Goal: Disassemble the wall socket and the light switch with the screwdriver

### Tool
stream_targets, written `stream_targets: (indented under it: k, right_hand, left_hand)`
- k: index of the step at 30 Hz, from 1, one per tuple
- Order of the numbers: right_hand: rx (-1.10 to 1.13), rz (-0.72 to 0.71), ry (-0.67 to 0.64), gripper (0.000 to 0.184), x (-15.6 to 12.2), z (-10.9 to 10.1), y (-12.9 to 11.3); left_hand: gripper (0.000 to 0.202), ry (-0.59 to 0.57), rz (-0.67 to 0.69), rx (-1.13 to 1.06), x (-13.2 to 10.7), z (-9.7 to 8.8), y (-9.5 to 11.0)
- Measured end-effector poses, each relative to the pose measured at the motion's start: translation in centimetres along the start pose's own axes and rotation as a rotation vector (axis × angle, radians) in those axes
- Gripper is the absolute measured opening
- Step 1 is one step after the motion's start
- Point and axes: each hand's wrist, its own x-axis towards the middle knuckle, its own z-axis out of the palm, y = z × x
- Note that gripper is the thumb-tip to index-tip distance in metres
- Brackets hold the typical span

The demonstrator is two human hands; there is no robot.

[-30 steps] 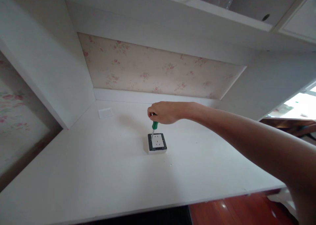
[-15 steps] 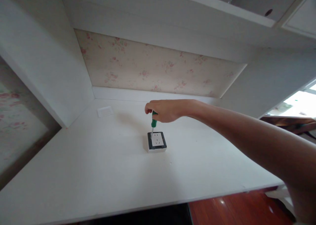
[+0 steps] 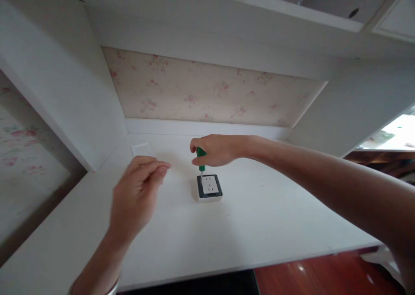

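A white wall socket (image 3: 209, 188) with a dark frame lies face up on the white desk (image 3: 259, 221). My right hand (image 3: 215, 149) is closed round a green-handled screwdriver (image 3: 201, 157), held upright with its tip on the socket's left part. My left hand (image 3: 138, 195) hovers over the desk to the left of the socket, fingers stretched out and holding nothing.
A small white plate (image 3: 142, 149) lies flat near the back left corner. White side panels and a flowered back wall enclose the desk, with a shelf overhead. Red wooden floor (image 3: 308, 273) shows past the front edge.
My left hand has come into view from the lower left and reached toward the socket. My right hand stays on the screwdriver at the socket.
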Motion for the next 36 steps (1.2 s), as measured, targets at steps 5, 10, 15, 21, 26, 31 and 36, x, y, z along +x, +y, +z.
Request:
stream_targets:
  k: [5, 10, 15, 21, 26, 31, 36]
  right_hand:
    - [-0.007, -0.041, 0.001, 0.025, -0.1, 0.1, 0.0]
    - [-0.060, 0.002, 0.001, 0.029, -0.2, 0.1, 0.1]
    - [-0.083, -0.064, 0.005, 0.023, -0.4, 0.0, -0.1]
    - [-0.122, -0.017, 0.022, 0.026, -0.2, 0.1, -0.5]
    - [-0.106, -0.093, 0.001, 0.026, -0.1, 0.0, -0.8]
    - [-0.148, 0.020, 0.039, 0.028, 0.0, 0.2, -1.0]
    - [-0.147, -0.015, 0.071, 0.040, 0.0, 0.4, -1.4]
  left_hand:
    - [0.032, -0.380, -0.083, -0.207, 0.0, 6.6, -3.7]
    - [0.077, -0.598, -0.060, -0.153, -1.4, 10.8, -6.3]
    - [0.090, -0.608, -0.066, -0.100, -1.4, 12.2, -7.3]
    - [0.087, -0.603, -0.056, -0.119, -1.3, 12.5, -7.9]
    - [0.090, -0.619, -0.049, -0.140, -1.3, 12.5, -8.0]
    - [0.090, -0.609, -0.031, -0.148, -1.2, 12.5, -7.9]
    - [0.085, -0.622, 0.004, -0.140, -0.7, 12.6, -7.8]
